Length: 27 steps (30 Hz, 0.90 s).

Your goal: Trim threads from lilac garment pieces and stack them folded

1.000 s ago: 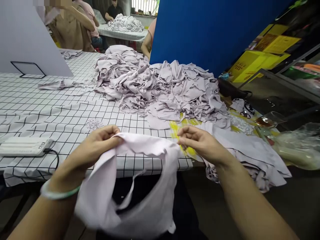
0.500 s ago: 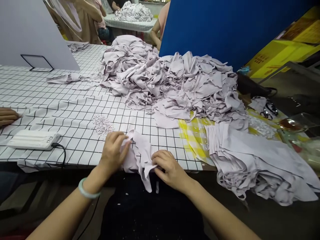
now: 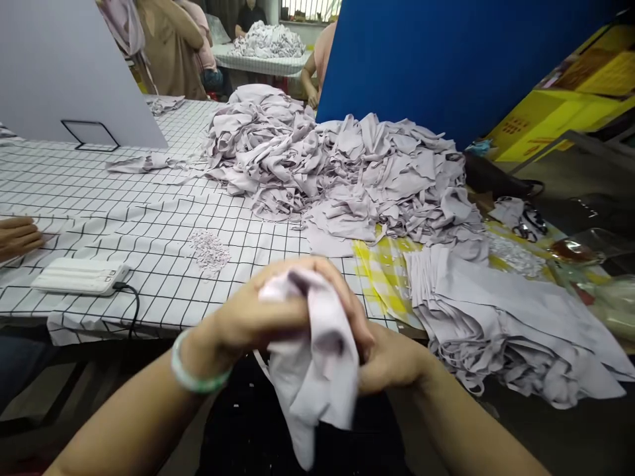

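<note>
A pale lilac cloth piece [image 3: 317,370] hangs bunched between my two hands, over my dark lap at the table's front edge. My left hand [image 3: 282,301], with a pale green bracelet on its wrist, is wrapped round the upper part of the cloth, fingers over its top. My right hand [image 3: 389,357] grips the cloth's right side, close against the left fingertips; its fingers are partly hidden and blurred. Beyond the hands a large heap of similar cloth [image 3: 337,165] covers the back of the grid-patterned table [image 3: 163,218].
A white power bank [image 3: 82,276] with a cable and small scraps [image 3: 209,252] lie left. Stacked cloth pieces [image 3: 516,311] hang over the right edge, near scissors [image 3: 526,228]. Another person's hand [image 3: 20,238] rests far left. White [image 3: 69,66] and blue [image 3: 421,59] panels stand behind.
Both hands have risen off the table edge and come together, bunching the cloth between them. The cloth was spread on the edge before. The view has shifted slightly.
</note>
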Tool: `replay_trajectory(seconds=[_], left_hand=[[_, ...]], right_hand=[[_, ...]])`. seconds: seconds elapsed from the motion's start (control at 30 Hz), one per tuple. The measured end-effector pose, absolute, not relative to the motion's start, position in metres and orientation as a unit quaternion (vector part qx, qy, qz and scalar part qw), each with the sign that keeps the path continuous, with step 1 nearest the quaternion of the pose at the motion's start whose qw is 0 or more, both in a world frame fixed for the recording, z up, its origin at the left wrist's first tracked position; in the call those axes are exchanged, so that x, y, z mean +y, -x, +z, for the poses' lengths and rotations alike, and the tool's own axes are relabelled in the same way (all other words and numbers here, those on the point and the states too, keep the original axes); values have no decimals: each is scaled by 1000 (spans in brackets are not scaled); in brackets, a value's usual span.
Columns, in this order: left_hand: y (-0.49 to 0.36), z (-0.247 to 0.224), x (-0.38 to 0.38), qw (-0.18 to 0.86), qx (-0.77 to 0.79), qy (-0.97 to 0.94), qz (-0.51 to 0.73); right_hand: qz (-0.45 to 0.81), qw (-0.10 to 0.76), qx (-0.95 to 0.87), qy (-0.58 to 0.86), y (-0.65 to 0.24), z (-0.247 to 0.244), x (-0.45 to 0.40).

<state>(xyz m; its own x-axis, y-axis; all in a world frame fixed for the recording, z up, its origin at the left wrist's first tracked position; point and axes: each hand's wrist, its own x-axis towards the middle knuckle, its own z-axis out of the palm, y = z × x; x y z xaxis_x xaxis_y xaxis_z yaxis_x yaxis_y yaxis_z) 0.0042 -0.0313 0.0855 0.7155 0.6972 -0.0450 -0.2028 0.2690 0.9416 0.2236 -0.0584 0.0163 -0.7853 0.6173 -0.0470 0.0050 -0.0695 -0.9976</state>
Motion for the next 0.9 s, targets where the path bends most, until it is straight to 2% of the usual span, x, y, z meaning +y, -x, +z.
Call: replay_trajectory(seconds=[0.07, 0.17, 0.27, 0.37, 0.47, 0.57, 0.67, 0.77, 0.83, 0.9], left_hand=[[-5, 87, -4, 724, 286, -512, 363], [11, 63, 37, 627, 344, -525, 461], [33, 20, 59, 486, 483, -551, 477], [34, -24, 40, 241, 609, -604, 455], [2, -53, -4, 168, 493, -769, 371], [-38, -67, -30, 110, 444, -852, 256], [-55, -75, -22, 89, 434, -880, 173], [-41, -74, -2, 145, 425, -866, 221], [-22, -64, 7, 204, 445, -824, 287], [-4, -45, 9, 269, 483, -760, 341]], right_hand=[[663, 255, -630, 314, -236, 27, -54], [475, 371, -645, 470, -253, 38, -43], [291, 364, -696, 547, -266, 20, -30], [195, 325, -710, 594, -279, -25, -29], [156, 330, -667, 649, -297, -65, -42], [150, 323, -648, 673, -313, -80, -51], [156, 283, -646, 691, -319, -78, -46], [156, 250, -643, 707, -316, -70, -36], [147, 278, -640, 701, -310, -63, -34], [131, 343, -631, 683, -302, -52, -37]])
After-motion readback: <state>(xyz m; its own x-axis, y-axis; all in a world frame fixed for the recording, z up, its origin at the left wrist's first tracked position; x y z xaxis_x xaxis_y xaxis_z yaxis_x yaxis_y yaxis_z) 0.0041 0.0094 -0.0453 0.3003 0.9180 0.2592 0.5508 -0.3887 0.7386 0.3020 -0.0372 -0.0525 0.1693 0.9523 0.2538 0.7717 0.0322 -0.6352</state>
